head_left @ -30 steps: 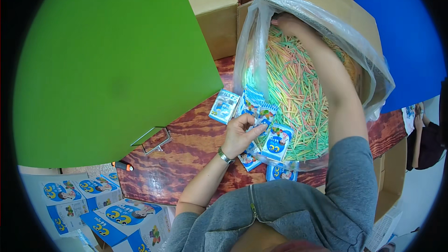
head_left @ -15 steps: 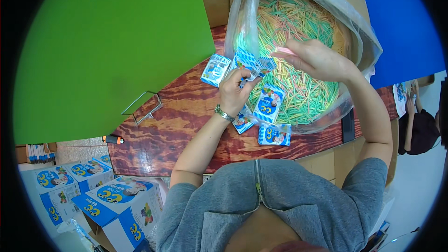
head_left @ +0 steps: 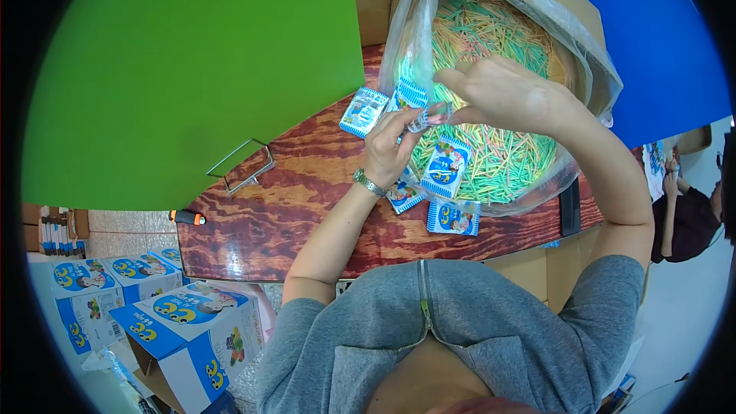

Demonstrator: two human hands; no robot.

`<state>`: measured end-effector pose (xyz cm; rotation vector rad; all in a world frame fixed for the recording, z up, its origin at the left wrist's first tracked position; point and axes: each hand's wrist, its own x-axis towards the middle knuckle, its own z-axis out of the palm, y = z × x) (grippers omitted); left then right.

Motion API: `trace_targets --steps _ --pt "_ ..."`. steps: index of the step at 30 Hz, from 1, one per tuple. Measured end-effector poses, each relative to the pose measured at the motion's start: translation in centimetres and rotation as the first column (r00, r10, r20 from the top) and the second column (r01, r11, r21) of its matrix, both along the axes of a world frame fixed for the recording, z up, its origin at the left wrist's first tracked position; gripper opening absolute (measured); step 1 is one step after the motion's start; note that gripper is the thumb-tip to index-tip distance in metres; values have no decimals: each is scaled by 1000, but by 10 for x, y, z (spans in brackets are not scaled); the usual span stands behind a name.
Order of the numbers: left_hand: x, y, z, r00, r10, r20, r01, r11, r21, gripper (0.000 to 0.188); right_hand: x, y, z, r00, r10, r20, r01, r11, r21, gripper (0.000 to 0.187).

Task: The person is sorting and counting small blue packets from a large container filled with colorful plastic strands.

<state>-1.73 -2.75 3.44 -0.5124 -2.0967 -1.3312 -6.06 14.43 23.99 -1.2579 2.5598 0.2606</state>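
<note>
My left hand (head_left: pixel 387 146), with a metal watch on its wrist, pinches a small blue-and-white packet (head_left: pixel 418 122) by its side. Pink sticks (head_left: pixel 438 113) show at the packet's mouth. Just right of it is my right hand (head_left: pixel 502 96), fingers apart, its thumb tip close beside that mouth. Both hands are over a clear plastic bag (head_left: pixel 420 27) full of thin green, yellow and pink sticks (head_left: pixel 502 161). Several more packets lie around the left hand: one flat packet (head_left: pixel 446 166) on the bag's near edge, another packet (head_left: pixel 454 217) on the table, and a packet (head_left: pixel 364 112) further left.
A green panel (head_left: pixel 199 69) covers the far left, and a blue panel (head_left: pixel 652 38) stands at right. On the red-brown table (head_left: pixel 253 238) are a wire stand (head_left: pixel 245 169) and an orange-black tool (head_left: pixel 188 218). Printed cartons (head_left: pixel 192 330) stand lower left. Another person (head_left: pixel 688 215) works at far right.
My right hand has come left and down to the packet in my left hand. The pink sticks it held are now at the packet's mouth, and its fingers have spread.
</note>
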Motion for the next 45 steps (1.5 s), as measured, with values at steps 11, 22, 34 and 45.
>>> trace_targets --steps 11,22,34,45 --pt "3 -20 -10 988 -113 105 110 993 40 26 -11 8 -97 997 48 54 3 720 -694 62" --pt "2 -39 -44 972 159 174 -136 981 -135 22 -31 -13 -198 978 -202 55 184 706 -684 22" --pt "0 -21 -56 944 24 330 108 920 -376 26 10 50 -210 944 -322 -71 277 890 -362 32" --pt "10 23 -16 959 -152 238 205 955 -216 30 13 68 -173 944 -194 -267 19 840 -542 13"
